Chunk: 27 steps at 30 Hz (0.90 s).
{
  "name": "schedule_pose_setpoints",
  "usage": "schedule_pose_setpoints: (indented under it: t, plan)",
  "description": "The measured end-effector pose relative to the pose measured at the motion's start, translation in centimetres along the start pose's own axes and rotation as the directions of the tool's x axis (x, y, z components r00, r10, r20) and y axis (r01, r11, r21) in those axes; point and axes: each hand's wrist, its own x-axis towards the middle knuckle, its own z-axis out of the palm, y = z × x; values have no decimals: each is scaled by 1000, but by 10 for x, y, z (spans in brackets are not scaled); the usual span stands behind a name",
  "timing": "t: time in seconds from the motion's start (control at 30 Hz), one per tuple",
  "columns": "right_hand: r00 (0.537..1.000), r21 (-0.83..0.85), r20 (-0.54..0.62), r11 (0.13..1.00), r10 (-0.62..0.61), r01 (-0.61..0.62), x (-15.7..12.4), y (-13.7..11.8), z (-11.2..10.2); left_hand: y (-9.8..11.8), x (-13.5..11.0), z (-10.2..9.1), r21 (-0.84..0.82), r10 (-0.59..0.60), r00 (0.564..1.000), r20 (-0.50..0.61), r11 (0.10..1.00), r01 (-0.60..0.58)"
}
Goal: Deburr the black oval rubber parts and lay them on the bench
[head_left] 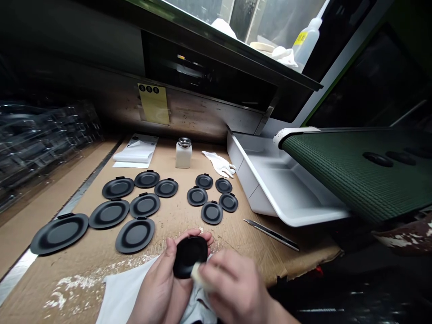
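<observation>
My left hand [162,281] is closed around a black round plastic part [189,254], held up just above the near edge of the cardboard. My right hand [229,285], a little blurred, pinches a small whitish pad [196,272] against the part's lower right edge. A white cloth [118,292] lies under both hands. Several larger black discs [110,213] lie in rows on the cardboard at the left. Several smaller black discs [212,212] sit in a cluster to the right of them.
A white dispenser bottle [183,153], folded white wipes [135,153] and a white glove [221,163] lie at the back. A thin metal tool [272,234] lies beside a white tray [286,189]. A green conveyor belt [354,166] carries black parts at the right.
</observation>
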Motion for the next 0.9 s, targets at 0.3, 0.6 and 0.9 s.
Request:
schedule_pose_setpoints:
  t: [0.3, 0.6, 0.9]
  plan:
    - [987, -131, 161, 991, -1, 22, 24, 21, 3, 1, 0, 8, 23, 28, 999, 43, 999, -29]
    - [979, -46, 168, 993, 114, -108, 12, 12, 1, 0, 1, 5, 24, 12, 999, 33, 1000, -13]
    - [983, -135, 168, 989, 79, -57, 29, 18, 1, 0, 3, 6, 41, 17, 1000, 8, 999, -17]
